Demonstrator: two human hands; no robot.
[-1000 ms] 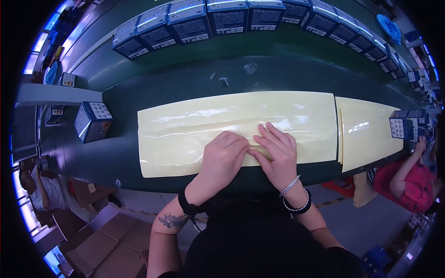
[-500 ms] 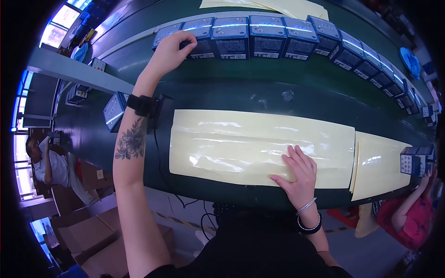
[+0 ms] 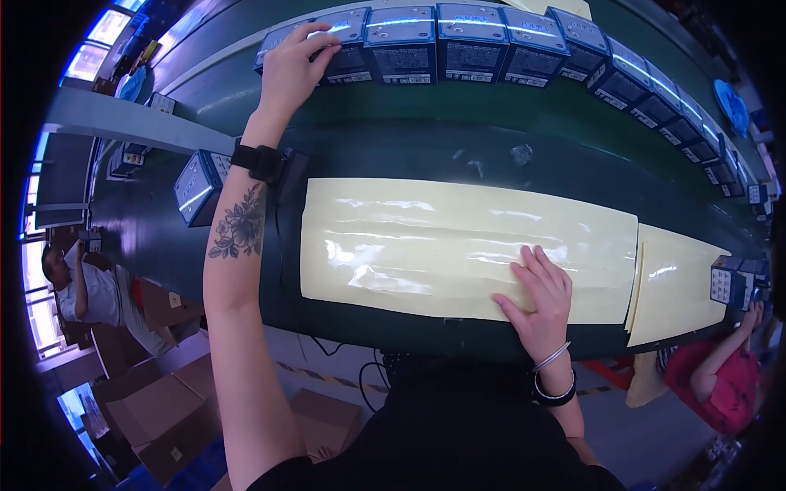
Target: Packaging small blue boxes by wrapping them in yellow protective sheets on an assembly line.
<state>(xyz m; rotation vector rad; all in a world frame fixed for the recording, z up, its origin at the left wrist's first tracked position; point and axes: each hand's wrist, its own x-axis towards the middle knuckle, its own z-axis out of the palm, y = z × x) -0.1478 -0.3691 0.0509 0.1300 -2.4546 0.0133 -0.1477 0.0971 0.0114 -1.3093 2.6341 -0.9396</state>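
While the right hand lies palm down with its thumb and fingers spread wide on a glossy pale yellow sheet, the left hand reaches out to the left end of a row of blue boxes. The left hand's fingers are bent, with a narrow gap between them and the thumb; whether they touch the box behind them, I cannot tell. The yellow sheet lies lengthwise along the near side of the dark green tabletop, its surface rippled and catching the light. Just beside its right end lies a stack of yellow sheets, and a printed box stands at the far right end of that stack, near a co-worker's hand. To the left, near the person's forearm, a single blue box rests on the tabletop. Small clear scraps lie beyond the yellow sheet, and open brown cartons stand below the tabletop at lower left.
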